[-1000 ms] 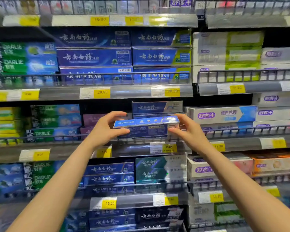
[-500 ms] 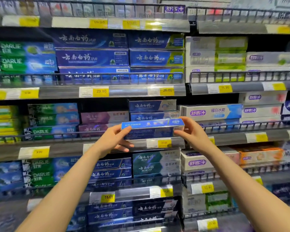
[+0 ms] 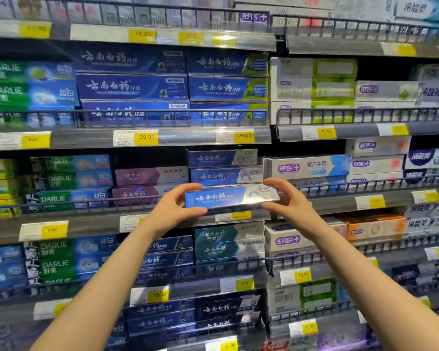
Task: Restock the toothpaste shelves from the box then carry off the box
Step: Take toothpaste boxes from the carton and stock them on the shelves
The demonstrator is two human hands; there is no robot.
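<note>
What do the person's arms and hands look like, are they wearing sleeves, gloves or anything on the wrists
Both arms are bare from the bottom edge of the picture up to the wrists, with no sleeve in view. The left hand and right hand are bare too: no gloves, and no watch, bracelet or ring shows.

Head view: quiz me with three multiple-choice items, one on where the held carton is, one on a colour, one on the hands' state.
1. Where is the held carton?
A. In front of the blue stack, over the shelf rail
B. On the top shelf
C. Lying on the floor

2. What colour are the cartons left of that stack?
A. Orange
B. Purple
C. Black

3. How is the carton held?
A. Left hand only
B. Right hand only
C. Both hands, one at each end

Answers: 1 A, it hangs level just before the two blue cartons; 2 B, their fronts are purple; 3 C, fingers curl round each end.
</note>
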